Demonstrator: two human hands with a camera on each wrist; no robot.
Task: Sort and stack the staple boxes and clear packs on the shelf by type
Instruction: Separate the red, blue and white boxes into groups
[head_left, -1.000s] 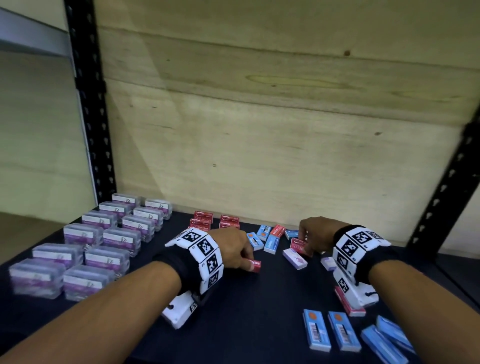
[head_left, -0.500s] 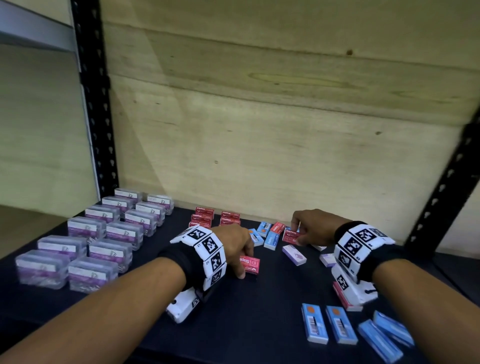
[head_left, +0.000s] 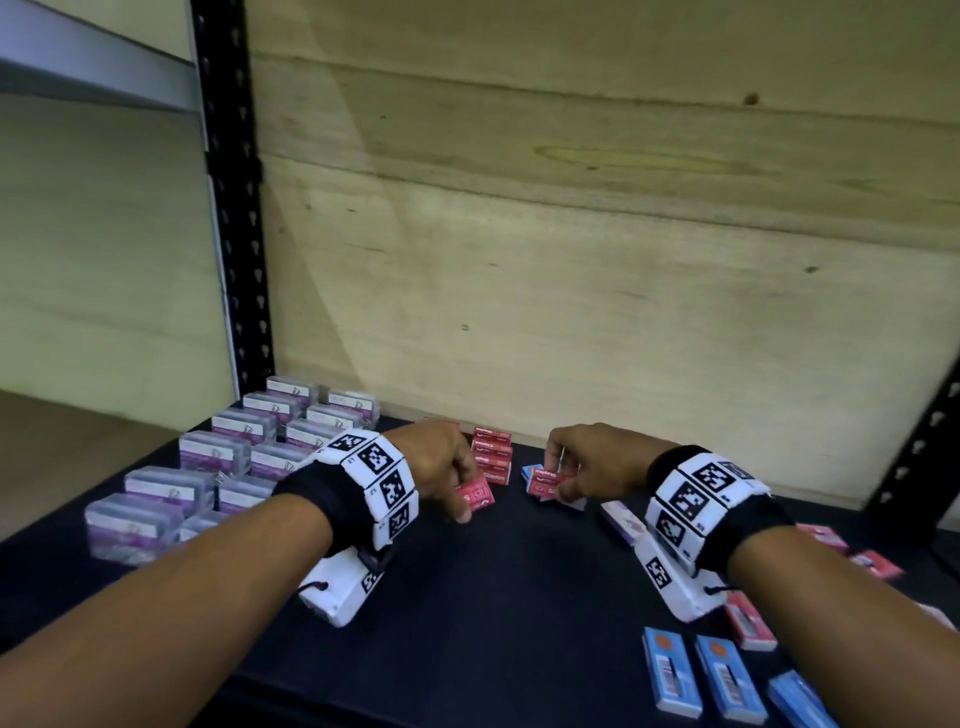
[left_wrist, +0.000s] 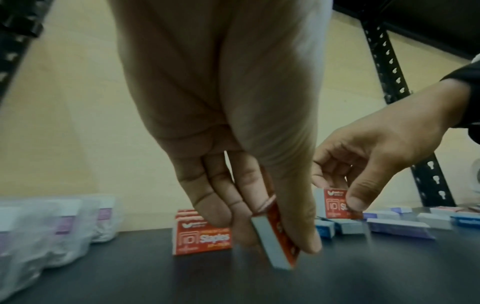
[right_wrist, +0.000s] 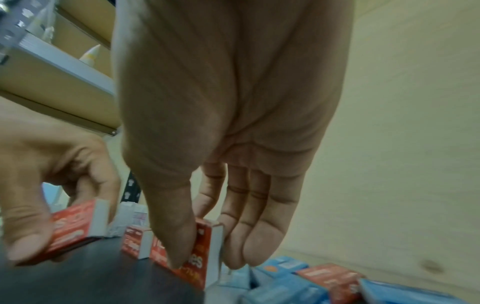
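My left hand (head_left: 462, 488) pinches a red staple box (head_left: 477, 496) between thumb and fingers, tilted just above the dark shelf (head_left: 509, 587), in front of the red box stack (head_left: 491, 460). The left wrist view shows this box (left_wrist: 280, 244) on edge near the stack (left_wrist: 202, 234). My right hand (head_left: 560, 475) pinches another red staple box (head_left: 548, 480) over the mixed pile. In the right wrist view thumb and fingers clamp that box (right_wrist: 201, 255). Clear packs (head_left: 228, 457) sit in rows at the left.
Blue staple boxes (head_left: 696, 675) lie at the front right, with pink and red ones (head_left: 878, 564) by the right edge. A purple box (head_left: 621, 519) lies beside my right wrist. Black shelf posts (head_left: 234, 208) and a plywood back wall (head_left: 571, 286) bound the shelf.
Both hands moved back toward the wall. The left lifted its red box off the shelf toward the red stack. The right picked a red box out of the mixed pile.
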